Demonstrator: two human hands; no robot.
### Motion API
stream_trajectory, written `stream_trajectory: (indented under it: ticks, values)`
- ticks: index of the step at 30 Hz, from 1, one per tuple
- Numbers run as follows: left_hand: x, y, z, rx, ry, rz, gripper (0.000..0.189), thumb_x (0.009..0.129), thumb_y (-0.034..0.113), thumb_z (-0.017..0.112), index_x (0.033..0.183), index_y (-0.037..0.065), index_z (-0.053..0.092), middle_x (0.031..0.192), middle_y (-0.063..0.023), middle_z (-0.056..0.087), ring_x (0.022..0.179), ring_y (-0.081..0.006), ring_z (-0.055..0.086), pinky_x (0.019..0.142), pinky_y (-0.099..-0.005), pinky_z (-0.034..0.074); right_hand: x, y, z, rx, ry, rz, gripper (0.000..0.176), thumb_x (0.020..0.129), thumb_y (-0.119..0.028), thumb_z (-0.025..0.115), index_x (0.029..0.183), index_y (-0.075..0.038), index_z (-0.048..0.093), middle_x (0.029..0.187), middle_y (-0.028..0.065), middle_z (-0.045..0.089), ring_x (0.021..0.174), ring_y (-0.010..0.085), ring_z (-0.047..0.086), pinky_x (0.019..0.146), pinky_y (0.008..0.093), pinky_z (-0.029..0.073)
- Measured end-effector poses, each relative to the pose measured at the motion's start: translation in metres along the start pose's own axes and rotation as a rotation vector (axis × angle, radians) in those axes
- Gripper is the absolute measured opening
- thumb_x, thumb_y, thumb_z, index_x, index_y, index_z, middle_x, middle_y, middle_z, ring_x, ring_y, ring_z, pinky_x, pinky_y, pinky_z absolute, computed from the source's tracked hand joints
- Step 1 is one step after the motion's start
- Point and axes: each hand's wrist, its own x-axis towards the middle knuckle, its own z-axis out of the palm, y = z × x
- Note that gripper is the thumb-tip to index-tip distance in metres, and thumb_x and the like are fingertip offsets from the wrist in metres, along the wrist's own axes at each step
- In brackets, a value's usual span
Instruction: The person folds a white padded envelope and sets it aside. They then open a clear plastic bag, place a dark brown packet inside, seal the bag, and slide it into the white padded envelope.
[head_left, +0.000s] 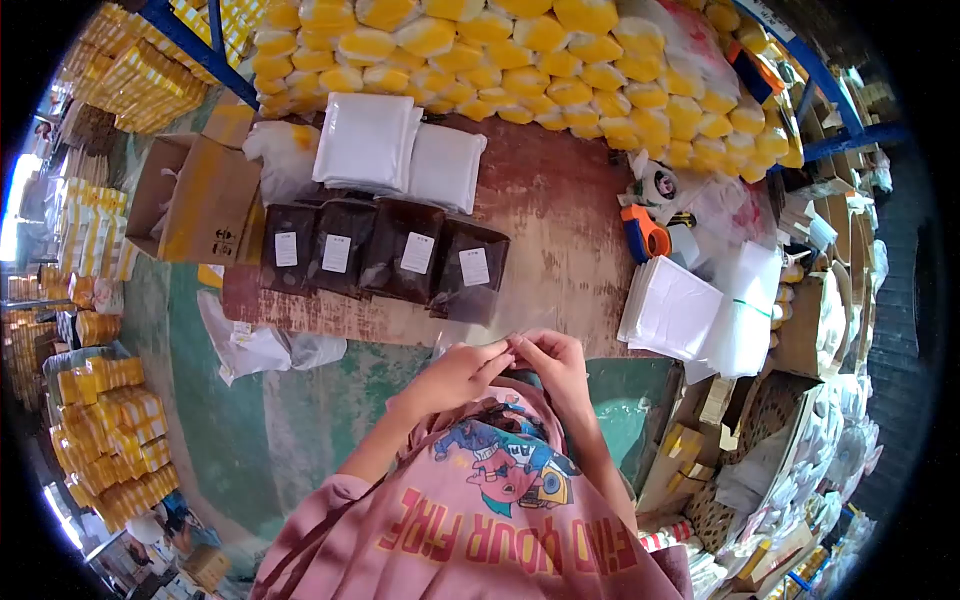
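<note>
My left hand point(468, 372) and my right hand point(553, 363) meet at the table's near edge, in front of the pink shirt. Both have their fingers pinched together on a thin clear plastic bag point(487, 328), whose outline is hard to make out. Just beyond my hands, dark packets with white labels lie in a row; the rightmost packet point(472, 268) is nearest to them. Behind that row are two stacks of white packets, the left stack point(365, 142) taller than the right stack point(446, 165).
An open cardboard box point(200, 200) stands at the table's left. On the right lie an orange and blue tape dispenser point(645, 235), white sheets point(675, 308) and a clear plastic stack point(742, 308). Yellow bundles point(500, 60) line the back. White plastic point(250, 345) hangs near the front left edge.
</note>
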Motion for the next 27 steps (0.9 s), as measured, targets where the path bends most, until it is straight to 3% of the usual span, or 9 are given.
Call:
stream_trajectory:
  ticks: [3, 6, 9, 20, 25, 27]
  values:
    - [0.0, -0.022, 0.003, -0.247, -0.002, 0.042, 0.037, 0.102, 0.019, 0.049, 0.132, -0.003, 0.051, 0.108, -0.0117, 0.07, 0.097, -0.0145, 0.065, 0.086, -0.028, 0.05, 0.0, -0.002, 0.004, 0.011, 0.008, -0.052, 0.02, 0.094, -0.015, 0.064, 0.096, 0.005, 0.068, 0.083, 0.0043, 0.069, 0.076, 0.0086, 0.063, 0.067, 0.0215, 0.051]
    - [-0.001, -0.028, -0.002, -0.419, -0.04, 0.017, 0.037, 0.103, 0.016, 0.047, 0.134, -0.005, 0.05, 0.116, -0.0065, 0.066, 0.106, -0.0107, 0.059, 0.095, -0.0258, 0.047, -0.001, -0.01, 0.009, -0.018, -0.004, -0.078, 0.02, 0.093, -0.014, 0.065, 0.097, 0.005, 0.068, 0.084, 0.0045, 0.069, 0.078, 0.0086, 0.063, 0.068, 0.0218, 0.052]
    - [-0.002, -0.027, -0.008, -0.476, -0.021, 0.071, 0.039, 0.102, 0.012, 0.046, 0.139, 0.0, 0.048, 0.109, -0.0056, 0.068, 0.099, -0.0087, 0.06, 0.09, -0.0243, 0.047, -0.002, -0.009, 0.01, -0.036, -0.014, -0.071, 0.019, 0.093, -0.014, 0.065, 0.099, 0.004, 0.068, 0.086, 0.0051, 0.069, 0.079, 0.009, 0.064, 0.07, 0.0228, 0.053]
    - [-0.003, -0.014, -0.024, -0.503, -0.079, 0.028, 0.039, 0.102, 0.014, 0.048, 0.137, -0.004, 0.047, 0.112, -0.0044, 0.065, 0.103, -0.008, 0.057, 0.092, -0.0237, 0.047, 0.001, -0.01, 0.014, 0.029, -0.064, -0.019, 0.022, 0.094, -0.015, 0.064, 0.106, 0.003, 0.066, 0.095, 0.0082, 0.069, 0.089, 0.0139, 0.065, 0.076, 0.0318, 0.06]
    - [0.0, -0.022, -0.027, -0.494, -0.087, 0.052, 0.038, 0.103, 0.014, 0.046, 0.136, -0.004, 0.048, 0.109, -0.0018, 0.064, 0.103, -0.0069, 0.055, 0.091, -0.0242, 0.047, 0.002, -0.014, 0.016, 0.022, -0.074, -0.026, 0.021, 0.094, -0.015, 0.064, 0.105, 0.003, 0.066, 0.094, 0.0074, 0.069, 0.088, 0.0148, 0.066, 0.075, 0.0317, 0.06]
    - [0.001, -0.024, -0.027, -0.51, -0.063, 0.08, 0.037, 0.101, 0.014, 0.049, 0.134, -0.004, 0.051, 0.103, -0.006, 0.067, 0.095, -0.0107, 0.06, 0.087, -0.0251, 0.048, 0.004, -0.013, 0.016, 0.017, -0.078, -0.033, 0.02, 0.094, -0.014, 0.064, 0.103, 0.003, 0.065, 0.093, 0.0075, 0.069, 0.087, 0.0143, 0.066, 0.074, 0.031, 0.06]
